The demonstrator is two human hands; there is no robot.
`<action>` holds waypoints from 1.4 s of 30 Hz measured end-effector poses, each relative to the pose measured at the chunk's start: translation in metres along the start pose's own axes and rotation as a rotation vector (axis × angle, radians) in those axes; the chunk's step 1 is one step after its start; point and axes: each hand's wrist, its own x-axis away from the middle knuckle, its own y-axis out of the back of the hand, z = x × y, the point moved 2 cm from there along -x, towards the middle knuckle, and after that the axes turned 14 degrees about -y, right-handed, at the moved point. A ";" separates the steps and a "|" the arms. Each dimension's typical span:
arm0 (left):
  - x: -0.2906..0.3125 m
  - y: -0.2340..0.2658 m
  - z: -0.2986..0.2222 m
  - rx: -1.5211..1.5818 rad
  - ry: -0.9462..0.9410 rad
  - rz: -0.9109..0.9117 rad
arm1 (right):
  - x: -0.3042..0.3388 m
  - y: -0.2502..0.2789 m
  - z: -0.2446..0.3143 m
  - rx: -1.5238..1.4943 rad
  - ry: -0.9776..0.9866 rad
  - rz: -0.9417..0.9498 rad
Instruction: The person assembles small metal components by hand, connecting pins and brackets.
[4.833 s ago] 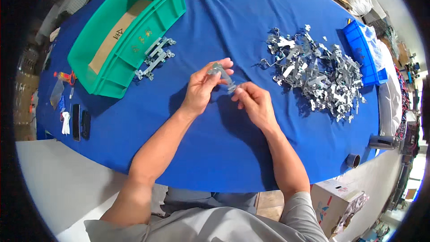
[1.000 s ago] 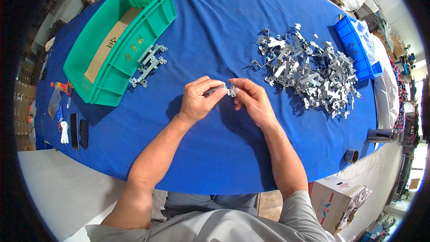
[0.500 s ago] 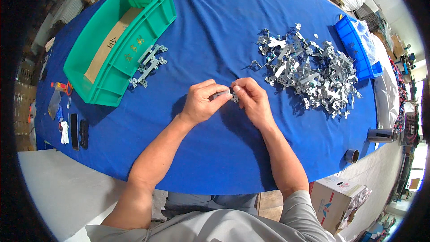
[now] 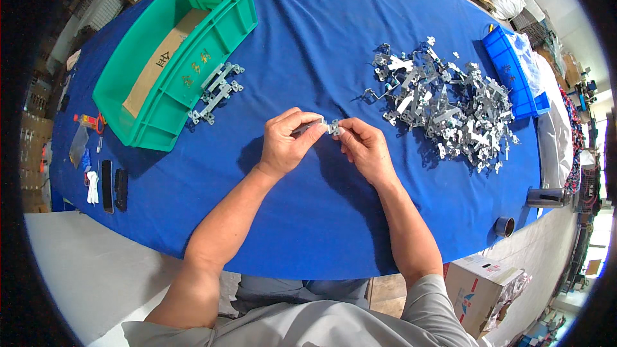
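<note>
My left hand [image 4: 287, 142] and my right hand [image 4: 364, 148] meet over the middle of the blue table [image 4: 321, 218]. Together they pinch one small metal bracket [image 4: 328, 126] between their fingertips, just above the cloth. A big pile of loose metal brackets [image 4: 443, 106] lies to the right of my hands. A few assembled brackets [image 4: 215, 90] lie in a row to the left, beside the green bin [image 4: 154, 125].
The green bin holds a brown cardboard piece [image 4: 160, 61]. A blue bin [image 4: 511, 71] stands at the far right behind the pile. Two dark phones [image 4: 112, 185] and small tools [image 4: 87, 122] lie at the table's left edge. A cardboard box [image 4: 485, 286] sits on the floor.
My hands have come closer together and shifted slightly toward me, fingertips now joined on the bracket. The pile and the bin have not moved.
</note>
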 end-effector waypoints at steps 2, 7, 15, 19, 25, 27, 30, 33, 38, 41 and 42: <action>0.001 0.000 0.001 0.001 0.009 0.006 | 0.000 0.000 0.000 0.020 -0.004 -0.005; 0.000 -0.002 -0.001 0.027 0.006 0.039 | -0.001 0.002 -0.002 0.069 0.011 0.008; 0.001 -0.004 -0.001 0.011 -0.005 0.069 | -0.003 0.004 -0.001 -0.212 0.010 0.112; 0.000 -0.006 -0.002 0.005 -0.020 0.107 | -0.005 0.003 -0.002 -0.194 0.037 0.153; 0.002 -0.006 -0.002 -0.013 -0.045 0.175 | -0.007 0.006 -0.008 -0.314 0.051 0.072; 0.001 -0.007 -0.003 -0.008 -0.041 0.144 | -0.008 0.007 -0.008 -0.364 0.047 0.028; 0.002 -0.004 -0.002 -0.023 -0.039 0.043 | -0.005 0.007 -0.002 -0.358 -0.003 0.015; 0.001 0.000 -0.001 -0.030 -0.021 -0.030 | -0.003 0.004 -0.001 -0.082 -0.073 0.049; 0.000 -0.001 -0.002 -0.003 0.020 0.001 | -0.002 0.004 0.000 -0.020 -0.055 0.064; 0.001 -0.001 0.001 -0.009 0.023 0.020 | -0.001 0.003 0.000 0.020 -0.043 0.054; 0.001 -0.002 0.001 0.007 0.020 0.031 | -0.001 0.003 0.000 0.044 -0.043 0.052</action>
